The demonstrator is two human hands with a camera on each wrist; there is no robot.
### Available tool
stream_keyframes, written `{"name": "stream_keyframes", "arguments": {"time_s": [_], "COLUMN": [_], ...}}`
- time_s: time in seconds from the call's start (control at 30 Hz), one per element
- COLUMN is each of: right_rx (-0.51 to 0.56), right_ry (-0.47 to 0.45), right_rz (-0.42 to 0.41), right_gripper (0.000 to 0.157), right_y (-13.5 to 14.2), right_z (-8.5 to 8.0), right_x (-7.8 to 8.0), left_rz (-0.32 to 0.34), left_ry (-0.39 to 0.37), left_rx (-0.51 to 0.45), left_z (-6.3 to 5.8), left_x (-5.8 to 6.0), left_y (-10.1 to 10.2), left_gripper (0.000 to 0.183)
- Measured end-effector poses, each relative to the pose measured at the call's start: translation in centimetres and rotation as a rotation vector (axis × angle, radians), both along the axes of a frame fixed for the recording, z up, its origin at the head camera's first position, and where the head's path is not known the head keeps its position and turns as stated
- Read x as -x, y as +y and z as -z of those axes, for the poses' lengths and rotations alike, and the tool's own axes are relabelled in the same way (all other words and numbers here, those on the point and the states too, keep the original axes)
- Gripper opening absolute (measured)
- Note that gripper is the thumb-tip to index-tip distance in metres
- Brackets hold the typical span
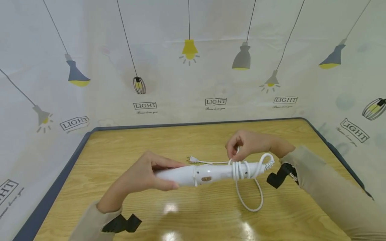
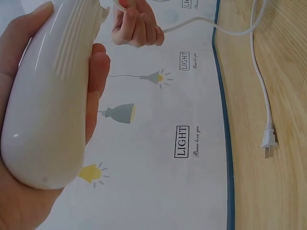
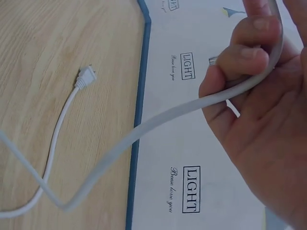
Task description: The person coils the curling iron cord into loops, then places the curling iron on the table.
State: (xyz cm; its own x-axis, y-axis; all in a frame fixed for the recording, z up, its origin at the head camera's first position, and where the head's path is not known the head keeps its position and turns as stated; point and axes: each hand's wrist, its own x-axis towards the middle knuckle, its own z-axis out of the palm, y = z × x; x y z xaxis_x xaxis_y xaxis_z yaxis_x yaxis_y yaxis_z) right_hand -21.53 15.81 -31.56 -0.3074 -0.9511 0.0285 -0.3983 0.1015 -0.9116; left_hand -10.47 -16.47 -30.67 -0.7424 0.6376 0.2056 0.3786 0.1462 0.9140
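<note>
1. Head view: left hand [image 1: 143, 175] has a solid hold on the fat end of a white appliance [image 1: 217, 172], lying sideways above the wood table [image 1: 135, 147]. Right hand [image 1: 248, 144] pinches its cord [image 1: 238, 170], which is coiled round the narrow end.
2. Left wrist: thumb and fingers wrap that smooth body; plug [image 2: 269, 138] shows over the wood, can't tell if touching.
3. Right wrist: fingers curl round the cord.

Cord [image 1: 238, 170] around appliance [image 1: 218, 171], table [image 1: 163, 144] below, sheet [image 1: 163, 60] behind
</note>
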Motion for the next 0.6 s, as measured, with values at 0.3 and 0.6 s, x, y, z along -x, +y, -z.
{"name": "stream_keyframes", "arguments": {"time_s": [0.3,0.6], "right_rx": [-0.155,-0.303], "right_ry": [0.103,0.192], "right_rz": [-0.094,-0.009], "right_gripper": [0.005,0.002], "right_y": [-1.0,-1.0], "right_z": [-2.0,-3.9], "right_x": [-0.9,-1.5], "left_rz": [0.071,-0.014], "left_ry": [0.07,0.158], "left_rx": [0.14,0.325], "left_z": [0.3,0.9], "left_x": [0.1,0.6], "left_y": [0.1,0.2], "left_gripper": [0.038,0.04]}}
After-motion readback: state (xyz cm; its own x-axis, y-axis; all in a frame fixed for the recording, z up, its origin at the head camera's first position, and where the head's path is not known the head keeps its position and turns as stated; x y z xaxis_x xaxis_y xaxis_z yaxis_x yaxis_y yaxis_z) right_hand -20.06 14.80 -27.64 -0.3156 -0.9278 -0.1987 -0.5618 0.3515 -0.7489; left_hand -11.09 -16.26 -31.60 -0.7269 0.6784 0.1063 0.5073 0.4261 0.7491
